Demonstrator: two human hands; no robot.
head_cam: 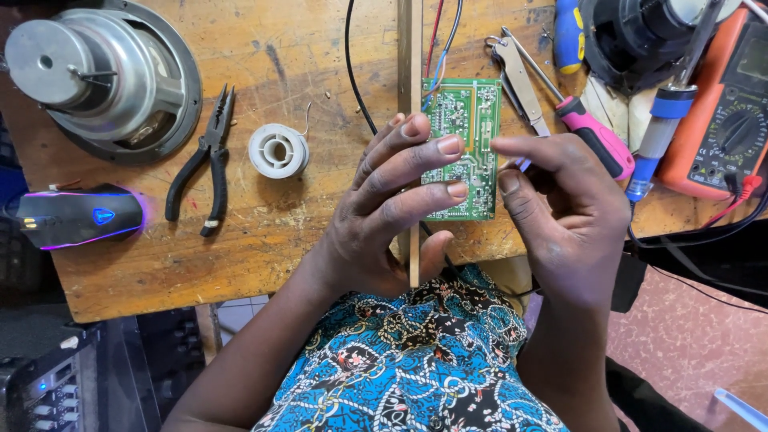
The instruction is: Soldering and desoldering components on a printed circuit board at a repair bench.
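Seen from above, a person sat at a worn wooden workbench [264, 240], holding a green circuit board [468, 120] over its near edge. The left hand [384, 216] gripped the board's left side, fingers [424, 148] spread across its face and thumb tucked underneath, closed on the board and on a thin wooden strip [410, 56] that ran straight away from the body. The right hand [560, 208] met the board's right edge, thumb and forefinger pinched on it; whether it also held something small could not be told. Red, blue and black wires [440, 40] led from the board's far edge toward the back of the bench.

Left of the hands lay a stretch of bare wood, bounded by a white solder spool [278, 150], black-handled pliers [204, 160], a speaker driver [96, 76] lying magnet up, and a black computer mouse [76, 216] with glowing trim near the bench's left edge. The right side was crowded: a metal wire stripper [520, 80] and a pink-handled screwdriver [596, 140] lay just beside the board, then a blue desoldering pump [660, 128] and an orange multimeter [724, 112] at the right edge. The person's blue patterned garment [400, 360] filled the space below the bench's near edge.
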